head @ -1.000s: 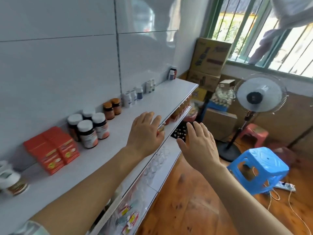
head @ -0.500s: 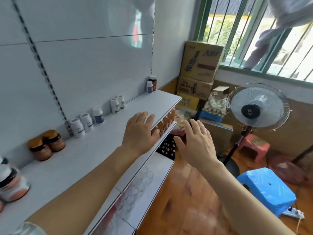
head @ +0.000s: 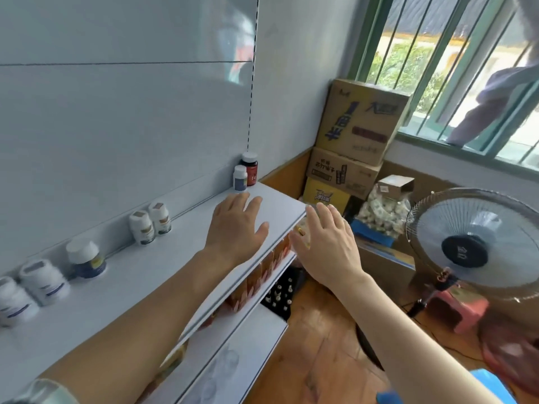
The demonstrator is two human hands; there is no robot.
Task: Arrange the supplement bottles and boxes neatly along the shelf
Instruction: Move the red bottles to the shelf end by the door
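Both hands empty, fingers spread: left hand (head: 236, 228) over the shelf (head: 163, 275), right hand (head: 323, 246) off its edge; end bottles (head: 246, 174) at 12 o'clock could tip if the reach clips them.

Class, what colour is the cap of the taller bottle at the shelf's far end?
White, on the dark red bottle; head view.

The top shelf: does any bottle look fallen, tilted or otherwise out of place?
Nothing has fallen: every bottle on the shelf stands upright by the back wall. Only the spacing is uneven, with the red bottle and the small white bottle alone at the far end.
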